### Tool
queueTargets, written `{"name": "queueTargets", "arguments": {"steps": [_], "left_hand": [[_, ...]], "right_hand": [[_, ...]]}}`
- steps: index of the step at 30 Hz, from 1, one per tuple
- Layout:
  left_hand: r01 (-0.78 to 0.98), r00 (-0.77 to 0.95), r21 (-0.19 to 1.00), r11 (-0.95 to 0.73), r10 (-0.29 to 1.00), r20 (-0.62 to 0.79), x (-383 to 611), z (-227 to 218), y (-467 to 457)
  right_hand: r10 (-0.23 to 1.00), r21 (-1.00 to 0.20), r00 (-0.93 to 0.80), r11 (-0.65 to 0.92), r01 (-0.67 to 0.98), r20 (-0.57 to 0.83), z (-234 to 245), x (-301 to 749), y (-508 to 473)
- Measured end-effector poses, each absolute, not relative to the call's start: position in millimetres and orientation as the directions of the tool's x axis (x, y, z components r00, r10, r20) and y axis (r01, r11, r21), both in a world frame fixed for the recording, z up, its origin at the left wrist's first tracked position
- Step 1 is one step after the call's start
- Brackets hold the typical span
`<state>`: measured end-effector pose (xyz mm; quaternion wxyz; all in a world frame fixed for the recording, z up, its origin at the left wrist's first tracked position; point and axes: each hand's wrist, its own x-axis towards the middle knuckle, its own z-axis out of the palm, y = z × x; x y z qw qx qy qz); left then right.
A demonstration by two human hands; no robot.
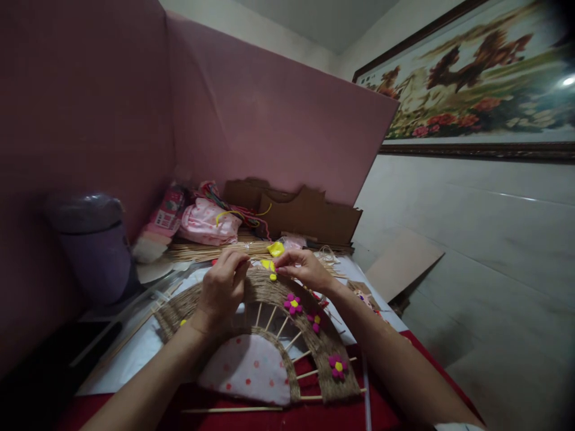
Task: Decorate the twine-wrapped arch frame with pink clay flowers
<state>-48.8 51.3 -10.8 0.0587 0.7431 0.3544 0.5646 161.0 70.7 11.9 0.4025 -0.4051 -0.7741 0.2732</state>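
Observation:
A half-round fan-shaped piece [260,287] of wound brown twine over thin wooden sticks lies before me. Dotted white cloth [251,371] fills its inner half circle. Three magenta flowers with yellow centres, one of them a flower [338,366] near the lower end, sit on the right of the twine band. A lone yellow dot [272,277] is at the top of the band. My right hand [308,270] pinches what looks like a tiny magenta piece beside that dot. My left hand [224,287] is closed over the band, fingertips together; anything between them is too small to make out.
Behind the fan are yellow packets [275,249], a bundle of sticks [215,250], pink dotted cloth [210,221] and torn cardboard [309,212]. A purple lidded container [96,257] stands at left. One loose stick [231,410] lies in front on the red cloth [314,419].

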Motion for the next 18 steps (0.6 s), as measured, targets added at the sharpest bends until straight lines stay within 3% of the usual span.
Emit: {"name": "queueTargets", "arguments": {"steps": [6,18], "left_hand": [[0.539,0.143,0.364,-0.760,0.508,0.849,-49.5,-17.0,57.8],[0.559,0.161,0.326,-0.762,0.486,0.859,-50.4,-16.1,57.0]], "right_hand": [[0.847,-0.774,-0.392,0.505,0.383,0.358,8.6,161.9,78.3],[0.840,-0.743,-0.399,0.523,0.417,0.368,5.5,159.6,81.1]]}}
